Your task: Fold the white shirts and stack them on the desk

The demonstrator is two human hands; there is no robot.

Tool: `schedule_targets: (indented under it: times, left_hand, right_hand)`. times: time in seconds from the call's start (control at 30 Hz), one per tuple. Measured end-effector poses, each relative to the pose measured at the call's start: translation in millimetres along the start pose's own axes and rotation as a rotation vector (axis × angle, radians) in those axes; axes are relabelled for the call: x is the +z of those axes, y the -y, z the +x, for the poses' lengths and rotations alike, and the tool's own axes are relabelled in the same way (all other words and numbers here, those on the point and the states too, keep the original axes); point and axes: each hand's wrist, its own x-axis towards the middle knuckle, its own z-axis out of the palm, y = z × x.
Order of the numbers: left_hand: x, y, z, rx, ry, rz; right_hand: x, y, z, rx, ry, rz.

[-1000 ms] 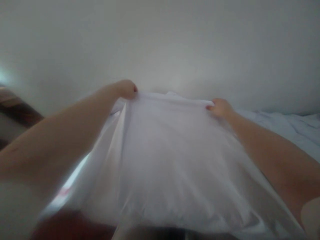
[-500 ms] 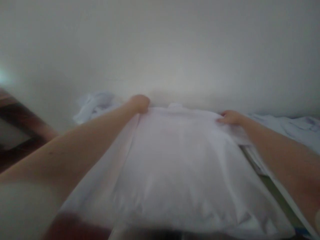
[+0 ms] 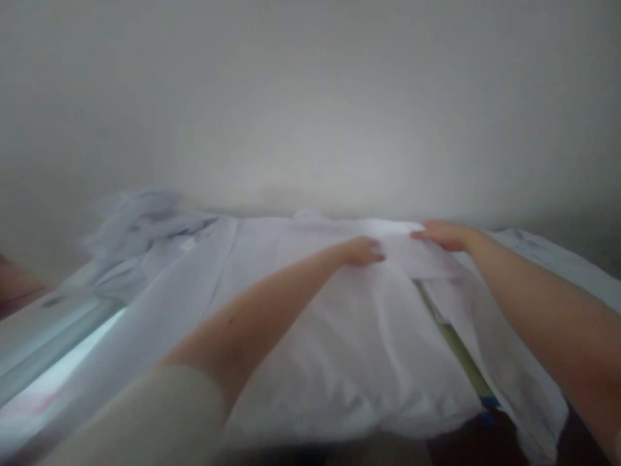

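Observation:
A white shirt (image 3: 301, 323) lies spread out before me, its upper edge close to the wall and its lower edge wrinkled. Near the right shoulder, my right hand (image 3: 444, 234) pinches the cloth between thumb and fingers. My left hand (image 3: 363, 251) is on the upper part of the shirt, just left of my right hand. Its blurred fingers are closed on a bit of fabric, with creases running down from there. One long sleeve (image 3: 524, 388) hangs down on the right, below my right forearm.
Crumpled white cloth (image 3: 150, 223) is heaped at the left, against the pale wall (image 3: 310, 97). More pale cloth (image 3: 543, 249) lies behind my right arm. A green strip (image 3: 460, 356) shows between shirt and sleeve. A light, glossy surface (image 3: 63, 343) is at the lower left.
My left hand has gone from the shirt's left shoulder across to the right, near my right hand. My right hand stays at the right shoulder. The view has shifted, showing more at the left.

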Motion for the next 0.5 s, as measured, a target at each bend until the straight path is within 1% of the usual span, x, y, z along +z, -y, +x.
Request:
schedule_targets:
  times: [0.1,0.17,0.23,0.3,0.37,0.43,0.5]
  left_hand:
    - [24.3,-2,10,-0.126,-0.060,0.014]
    - [38.6,0,12,-0.187,-0.088,0.010]
    - [49.4,2,13,-0.196,-0.119,0.026]
    - [55.5,3,13,-0.184,-0.134,0.049]
    - [57.5,4,14,-0.187,-0.130,0.060]
    - [56.9,5,15,-0.190,-0.119,0.061]
    - [55.8,4,18,-0.189,-0.108,0.056]
  right_hand:
    - [-7,-17,-12,0.094,0.110,0.056]
    - [-11,-30,-19,0.145,0.124,0.024]
    - [-15,-39,-25,0.177,0.112,-0.058]
    - [-19,-45,-31,0.189,0.088,-0.171]
    - [-22,-51,-42,0.183,0.045,-0.290]
    - [-25,-59,-63,0.175,-0.022,-0.396]
    - [-24,-74,-93,0.195,-0.085,-0.466]
